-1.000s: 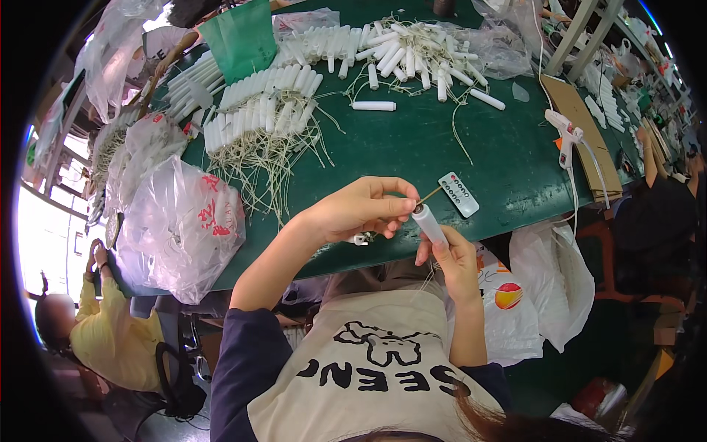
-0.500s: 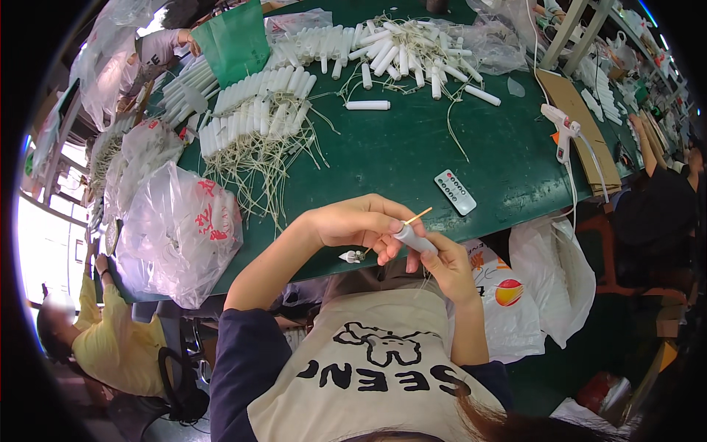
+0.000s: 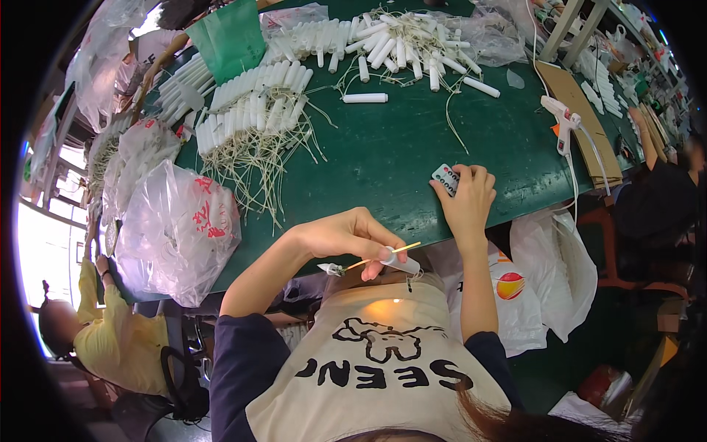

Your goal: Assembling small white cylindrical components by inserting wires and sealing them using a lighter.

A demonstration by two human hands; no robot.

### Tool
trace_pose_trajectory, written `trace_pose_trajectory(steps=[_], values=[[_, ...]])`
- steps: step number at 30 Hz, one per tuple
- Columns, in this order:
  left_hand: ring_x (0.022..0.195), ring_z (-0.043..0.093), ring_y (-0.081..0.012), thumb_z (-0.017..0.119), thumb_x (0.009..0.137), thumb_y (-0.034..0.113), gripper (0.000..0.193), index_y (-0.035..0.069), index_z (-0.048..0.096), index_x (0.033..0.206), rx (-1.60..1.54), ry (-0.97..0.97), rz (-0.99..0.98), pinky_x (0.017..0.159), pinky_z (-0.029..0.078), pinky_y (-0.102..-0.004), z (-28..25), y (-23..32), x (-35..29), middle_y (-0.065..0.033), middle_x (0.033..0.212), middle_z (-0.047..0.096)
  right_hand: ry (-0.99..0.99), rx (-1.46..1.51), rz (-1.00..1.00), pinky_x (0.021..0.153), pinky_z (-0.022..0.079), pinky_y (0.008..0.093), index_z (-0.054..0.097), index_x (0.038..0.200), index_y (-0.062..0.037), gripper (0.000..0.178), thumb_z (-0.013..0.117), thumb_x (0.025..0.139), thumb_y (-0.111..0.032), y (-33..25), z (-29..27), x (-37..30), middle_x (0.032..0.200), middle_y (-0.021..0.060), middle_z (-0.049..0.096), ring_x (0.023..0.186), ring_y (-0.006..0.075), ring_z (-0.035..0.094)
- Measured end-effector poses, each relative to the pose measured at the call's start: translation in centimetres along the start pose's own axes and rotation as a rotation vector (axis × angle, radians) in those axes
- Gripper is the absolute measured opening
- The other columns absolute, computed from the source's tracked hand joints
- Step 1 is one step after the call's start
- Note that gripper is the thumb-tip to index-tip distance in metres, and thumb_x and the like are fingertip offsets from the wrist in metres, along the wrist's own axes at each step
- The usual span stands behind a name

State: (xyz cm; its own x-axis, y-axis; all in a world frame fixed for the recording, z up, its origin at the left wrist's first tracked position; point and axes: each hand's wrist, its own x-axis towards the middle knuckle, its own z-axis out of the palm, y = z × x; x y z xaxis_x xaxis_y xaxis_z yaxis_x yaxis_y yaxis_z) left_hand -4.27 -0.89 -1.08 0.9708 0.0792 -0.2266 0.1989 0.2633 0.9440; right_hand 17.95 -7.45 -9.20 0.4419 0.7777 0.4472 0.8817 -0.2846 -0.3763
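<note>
Left hand [image 3: 346, 237]: grip pinching a short white plastic tube with thin yellow wires [image 3: 398, 261], held at the near edge of the green surface [image 3: 383, 155]. Right hand [image 3: 465, 199]: fingers pressed on a small grey keypad remote [image 3: 445, 177]. Beyond: rows of finished-looking white wired tubes [image 3: 250, 110], then a loose pile [image 3: 398, 44], probably pending. Open room lies mid-surface; clear plastic bags [image 3: 177, 228] crowd the left edge.

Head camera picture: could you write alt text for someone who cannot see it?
Seen from above, a person's left hand holds a small white tube with thin wires, while the right hand rests on a small remote control on a green table. Rows of white tubes and plastic bags lie farther back.
</note>
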Motion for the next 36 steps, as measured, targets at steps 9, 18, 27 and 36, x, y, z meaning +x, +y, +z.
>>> trace_pose_trajectory(steps=[9,18,27,36], values=[[0.056,0.059,-0.0121,0.064,0.083,0.015,0.027,-0.006,0.065,0.099,-0.022,0.037,-0.039,0.056,0.042,-0.0228,-0.4,-0.2,-0.6,-0.0069,0.062,0.062,-0.105,0.328,0.086,0.075,0.043,0.0414,0.053,0.103,-0.0037,0.042,0.075,0.071,-0.020,0.9,-0.1,0.4,0.092,0.0118,0.059,0.086,0.0317,0.054],[0.059,0.060,-0.0104,0.058,0.088,0.015,0.029,-0.006,0.063,0.106,0.010,0.019,-0.012,0.058,0.047,-0.0225,-1.0,-0.6,-0.8,-0.0073,0.067,0.064,-0.533,1.209,0.222,0.046,0.043,0.0229,0.052,0.096,-0.0004,0.013,0.055,0.091,-0.012,0.7,-4.8,-0.5,0.075,0.0052,0.059,0.052,0.0105,0.056],[0.055,0.059,-0.0134,0.060,0.083,0.011,0.024,-0.006,0.065,0.099,-0.045,0.098,-0.037,0.056,0.043,-0.0245,-0.6,-0.5,-0.6,-0.0083,0.065,0.061,-0.601,1.188,0.198,0.039,0.038,0.0237,0.052,0.084,-0.0005,0.028,0.040,0.098,-0.021,1.1,-5.1,-0.7,0.065,0.0078,0.057,0.041,0.0107,0.048],[0.055,0.058,-0.0132,0.059,0.084,0.011,0.024,-0.007,0.065,0.100,-0.018,0.106,-0.043,0.057,0.043,-0.0239,-0.8,-0.4,-0.6,-0.0084,0.065,0.061,-0.269,0.695,0.034,0.043,0.041,0.0293,0.053,0.080,0.0009,0.032,0.042,0.098,-0.023,0.5,-2.5,2.2,0.064,0.0087,0.059,0.045,0.0158,0.053]])
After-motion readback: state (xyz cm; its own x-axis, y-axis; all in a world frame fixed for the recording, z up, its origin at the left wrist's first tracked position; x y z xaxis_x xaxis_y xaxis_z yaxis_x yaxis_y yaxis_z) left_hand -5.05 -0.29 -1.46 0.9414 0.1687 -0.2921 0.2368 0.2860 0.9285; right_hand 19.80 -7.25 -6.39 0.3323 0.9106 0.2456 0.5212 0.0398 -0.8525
